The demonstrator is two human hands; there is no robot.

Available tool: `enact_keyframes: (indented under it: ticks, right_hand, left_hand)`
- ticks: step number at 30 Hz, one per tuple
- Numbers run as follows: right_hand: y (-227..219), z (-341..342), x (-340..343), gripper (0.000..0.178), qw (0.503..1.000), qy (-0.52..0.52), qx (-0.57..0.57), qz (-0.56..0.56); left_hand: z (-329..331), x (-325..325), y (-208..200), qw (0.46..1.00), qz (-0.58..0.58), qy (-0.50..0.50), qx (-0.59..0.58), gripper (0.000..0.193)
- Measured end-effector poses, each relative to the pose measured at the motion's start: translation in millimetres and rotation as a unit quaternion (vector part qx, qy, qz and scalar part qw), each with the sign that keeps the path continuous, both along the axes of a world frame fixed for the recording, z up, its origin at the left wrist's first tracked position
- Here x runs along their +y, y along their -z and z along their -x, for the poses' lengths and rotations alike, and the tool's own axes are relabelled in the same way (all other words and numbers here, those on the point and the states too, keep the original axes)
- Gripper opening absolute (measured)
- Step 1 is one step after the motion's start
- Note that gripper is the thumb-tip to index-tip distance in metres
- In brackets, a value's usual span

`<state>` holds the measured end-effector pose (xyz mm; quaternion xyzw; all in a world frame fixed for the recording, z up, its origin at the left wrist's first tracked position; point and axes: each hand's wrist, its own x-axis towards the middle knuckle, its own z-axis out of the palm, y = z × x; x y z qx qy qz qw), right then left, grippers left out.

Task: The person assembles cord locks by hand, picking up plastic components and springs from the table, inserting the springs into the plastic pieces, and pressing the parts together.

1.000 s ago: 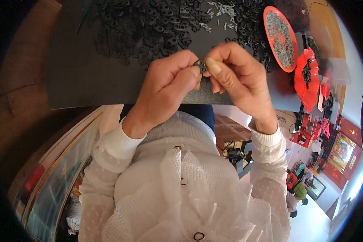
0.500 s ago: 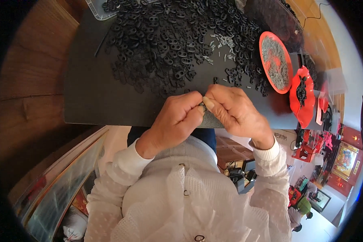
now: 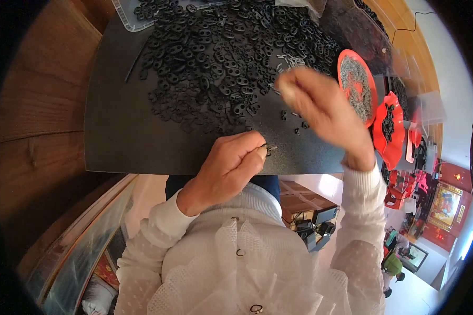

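Pinching a small black part (image 3: 268, 152) and metal spring (image 3: 273, 148) in the left hand (image 3: 228, 163), above the table (image 3: 121, 144) toward its near edge. Hovering with the right hand (image 3: 323, 107) — too blurred to tell its grip — by loose springs (image 3: 288, 60), left of the red plate (image 3: 372, 88).

Dark table (image 3: 123, 142), matt; smooth black plastic pieces (image 3: 229, 64) toward its far edge; silvery metal spring (image 3: 273, 148) by the near edge; glossy red plastic plate (image 3: 351, 53) and dish (image 3: 388, 151) along the right.
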<state>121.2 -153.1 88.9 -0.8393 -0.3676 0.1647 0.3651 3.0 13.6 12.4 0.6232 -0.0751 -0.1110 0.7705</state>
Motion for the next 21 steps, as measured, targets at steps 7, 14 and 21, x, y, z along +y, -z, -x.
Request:
enact_keyframes:
  ticks: [7, 14, 21]
  right_hand:
    - [29.1, -100.9, 53.1, 0.014, 0.935, -0.028, -0.322, 0.148]
    - [31.8, -113.1, 56.8, 0.013, 0.935, -0.039, -0.292, 0.198]
    - [28.9, -125.8, 44.1, 0.009, 0.972, -0.041, -0.194, 0.128]
  left_hand:
    - [-1.0, -1.0, 1.3, 0.999, 0.004, -0.019, -0.044, 0.012]
    - [-2.3, 2.2, 4.2, 0.996, -0.022, -0.025, -0.078, 0.012]
    - [-2.6, 5.9, 3.6, 0.997, -0.019, -0.014, -0.073, 0.011]
